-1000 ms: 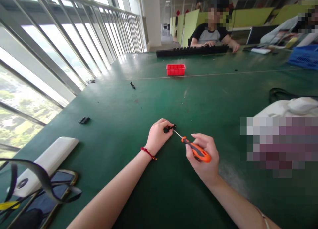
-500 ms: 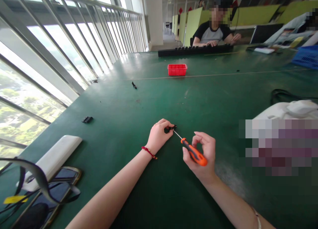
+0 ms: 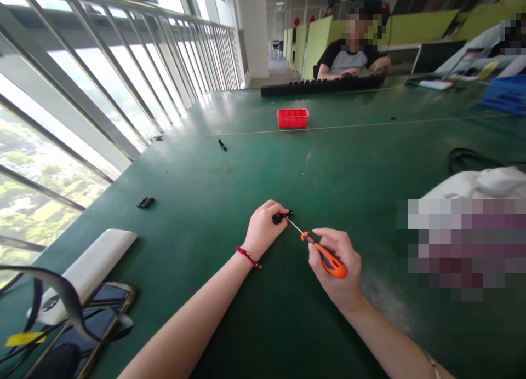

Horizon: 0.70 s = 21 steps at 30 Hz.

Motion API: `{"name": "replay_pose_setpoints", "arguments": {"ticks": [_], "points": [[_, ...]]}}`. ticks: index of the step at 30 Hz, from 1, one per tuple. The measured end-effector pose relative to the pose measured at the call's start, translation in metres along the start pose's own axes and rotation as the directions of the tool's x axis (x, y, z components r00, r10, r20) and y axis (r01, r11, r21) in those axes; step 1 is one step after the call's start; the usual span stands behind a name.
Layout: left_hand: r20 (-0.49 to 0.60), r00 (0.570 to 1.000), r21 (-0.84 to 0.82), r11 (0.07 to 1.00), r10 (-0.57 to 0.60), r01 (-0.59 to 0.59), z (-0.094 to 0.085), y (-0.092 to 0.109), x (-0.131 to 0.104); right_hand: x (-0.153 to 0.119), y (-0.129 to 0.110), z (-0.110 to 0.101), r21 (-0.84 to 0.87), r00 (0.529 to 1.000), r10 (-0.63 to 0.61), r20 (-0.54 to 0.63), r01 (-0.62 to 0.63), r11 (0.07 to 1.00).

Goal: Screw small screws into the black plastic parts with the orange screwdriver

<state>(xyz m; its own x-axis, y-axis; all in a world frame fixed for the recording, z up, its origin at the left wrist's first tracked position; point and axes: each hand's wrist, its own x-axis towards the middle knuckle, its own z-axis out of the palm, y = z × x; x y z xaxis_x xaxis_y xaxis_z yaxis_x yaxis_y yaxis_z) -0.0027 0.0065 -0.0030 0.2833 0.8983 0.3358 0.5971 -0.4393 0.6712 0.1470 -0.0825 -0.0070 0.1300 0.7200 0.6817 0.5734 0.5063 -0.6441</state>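
My left hand [image 3: 266, 228] pinches a small black part [image 3: 283, 215] just above or against the green table; the fingers cover much of it, and its exact kind does not show. In my right hand [image 3: 339, 264] is a screwdriver [image 3: 331, 260] with an orange and black handle, held between thumb and fingers. Its thin metal shaft points up and left, and the tip meets the black part by my left fingertips. A red cord bracelet circles my left wrist.
Two more small black pieces [image 3: 145, 202] [image 3: 222, 144] lie to the left and farther back. Beyond is a red bin [image 3: 292, 118]. A white power bank [image 3: 88, 275], a phone [image 3: 98, 319] and straps sit front left. A white bag lies right. Another person sits across the table.
My right hand's fingers have closed in around the screwdriver handle and shifted slightly right. The tip stays at the black part, and my left hand keeps its pinch.
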Motion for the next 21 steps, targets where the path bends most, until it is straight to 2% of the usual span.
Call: {"name": "replay_pose_setpoints", "arguments": {"ticks": [3,8,14,18,21], "points": [[0.004,1.000,-0.002,1.000,0.003,-0.002,-0.0001,0.0000,-0.0002,-0.0002,0.0001,-0.0001,0.029,0.998,0.011,-0.067,-0.009,1.000],[0.001,1.000,0.010,1.000,0.015,-0.015,0.0001,-0.0003,0.0000,0.0024,-0.0036,-0.0020,-0.066,0.996,-0.081,0.029,0.083,0.994],[0.000,1.000,0.023,0.999,0.022,-0.022,0.0005,-0.0012,-0.0011,0.0020,-0.0031,-0.0004,-0.013,0.994,-0.045,-0.101,0.044,0.999],[0.004,1.000,0.017,1.000,0.025,-0.025,0.0004,-0.0015,-0.0011,0.0040,-0.0051,-0.0025,-0.079,0.995,-0.094,0.021,0.095,0.992],[0.007,1.000,0.009,1.000,0.012,-0.012,0.0003,-0.0011,-0.0007,0.0034,-0.0052,-0.0021,-0.055,0.997,-0.078,-0.003,0.078,0.995]]}}
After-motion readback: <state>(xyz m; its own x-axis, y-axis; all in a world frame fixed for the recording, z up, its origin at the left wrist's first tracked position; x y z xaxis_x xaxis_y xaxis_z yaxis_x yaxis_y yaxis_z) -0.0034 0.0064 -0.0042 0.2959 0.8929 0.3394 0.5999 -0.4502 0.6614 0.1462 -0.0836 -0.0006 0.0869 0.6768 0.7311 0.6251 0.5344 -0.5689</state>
